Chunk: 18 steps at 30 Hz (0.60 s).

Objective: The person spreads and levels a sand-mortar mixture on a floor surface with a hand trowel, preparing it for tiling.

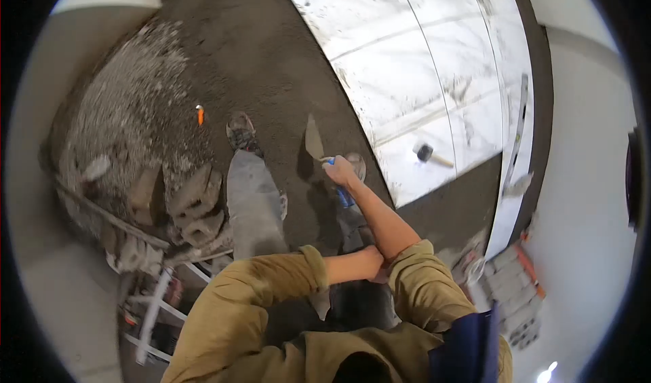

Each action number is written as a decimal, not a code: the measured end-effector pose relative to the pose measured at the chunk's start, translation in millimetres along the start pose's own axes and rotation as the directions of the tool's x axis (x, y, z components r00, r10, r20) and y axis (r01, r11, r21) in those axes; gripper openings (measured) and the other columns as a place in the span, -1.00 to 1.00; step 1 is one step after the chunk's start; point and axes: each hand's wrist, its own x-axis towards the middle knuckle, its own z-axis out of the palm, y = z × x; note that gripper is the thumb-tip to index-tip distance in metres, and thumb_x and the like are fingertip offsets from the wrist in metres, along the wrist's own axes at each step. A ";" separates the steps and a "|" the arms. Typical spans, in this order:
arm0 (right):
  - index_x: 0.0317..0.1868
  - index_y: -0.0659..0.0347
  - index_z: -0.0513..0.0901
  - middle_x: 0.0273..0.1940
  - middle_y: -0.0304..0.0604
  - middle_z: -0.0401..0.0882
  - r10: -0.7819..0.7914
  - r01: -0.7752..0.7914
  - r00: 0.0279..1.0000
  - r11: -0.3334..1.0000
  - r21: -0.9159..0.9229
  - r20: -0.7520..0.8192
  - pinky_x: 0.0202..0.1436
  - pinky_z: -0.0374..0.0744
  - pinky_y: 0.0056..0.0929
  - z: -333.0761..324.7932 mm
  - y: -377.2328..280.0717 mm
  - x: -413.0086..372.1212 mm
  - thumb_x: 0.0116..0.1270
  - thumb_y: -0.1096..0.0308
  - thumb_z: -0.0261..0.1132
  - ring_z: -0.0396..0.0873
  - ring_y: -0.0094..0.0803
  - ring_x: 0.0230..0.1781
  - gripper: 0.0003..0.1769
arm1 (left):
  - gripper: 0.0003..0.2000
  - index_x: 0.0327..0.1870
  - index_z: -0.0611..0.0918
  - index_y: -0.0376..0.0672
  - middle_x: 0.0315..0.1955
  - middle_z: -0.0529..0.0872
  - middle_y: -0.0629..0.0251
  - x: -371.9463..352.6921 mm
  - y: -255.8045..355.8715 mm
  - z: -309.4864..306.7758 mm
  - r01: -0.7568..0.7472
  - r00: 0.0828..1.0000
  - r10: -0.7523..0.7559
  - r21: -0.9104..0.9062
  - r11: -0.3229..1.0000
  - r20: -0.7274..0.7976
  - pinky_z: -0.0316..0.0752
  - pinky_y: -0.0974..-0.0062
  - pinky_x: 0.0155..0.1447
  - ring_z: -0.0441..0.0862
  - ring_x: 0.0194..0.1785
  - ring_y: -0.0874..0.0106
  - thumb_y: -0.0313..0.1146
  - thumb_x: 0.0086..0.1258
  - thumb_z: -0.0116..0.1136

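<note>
A trowel [314,144] with a blue handle and a grey, pointed blade is being held near the centre of the frame, its tip being aimed toward the top edge, its handle being gripped by the right hand [340,171].

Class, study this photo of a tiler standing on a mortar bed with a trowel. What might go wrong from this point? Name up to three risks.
The shoe stands on the mortar bed, so it may leave dents. The mallet lies loose on the laid tiles and might be stepped on. The right hand holds the trowel outstretched; with rubble blocks beside the leg, a stumble seems possible.
</note>
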 end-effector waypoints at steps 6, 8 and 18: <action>-0.10 0.25 0.45 -0.56 -0.19 0.32 0.537 0.016 0.844 -0.042 0.999 0.009 -0.54 0.58 -0.16 129.9 -7.0 77.2 0.31 0.42 0.14 0.46 -0.32 -0.60 -0.83 | -0.45 0.37 0.43 -0.11 0.23 0.52 0.13 -85.8 15.5 -6.3 0.159 0.918 -0.396 -0.943 0.293 0.031 0.32 0.13 0.37 0.51 0.24 0.18 0.06 0.55 -0.23; -0.17 0.23 0.43 -0.55 -0.17 0.34 0.664 0.122 0.747 -0.187 0.975 0.034 -0.55 0.57 -0.16 146.9 -4.6 123.0 0.31 0.42 0.15 0.47 -0.30 -0.61 -0.87 | -0.46 0.38 0.43 -0.08 0.16 0.53 0.14 -92.0 14.7 -15.3 0.127 0.927 -0.338 -0.984 -0.129 0.164 0.31 0.15 0.33 0.51 0.20 0.19 0.04 0.51 -0.14; 0.07 0.32 0.39 -0.21 0.22 0.62 0.355 0.036 0.784 0.792 0.609 -0.508 -0.09 0.59 -0.03 212.6 -129.9 181.3 0.31 0.26 0.25 0.66 0.11 -0.20 -0.58 | -0.40 0.40 0.41 0.05 -0.06 0.58 0.20 -107.1 7.5 -69.3 0.191 0.908 0.190 0.033 -0.981 0.374 0.27 0.18 0.14 0.50 0.11 0.24 -0.01 0.35 0.18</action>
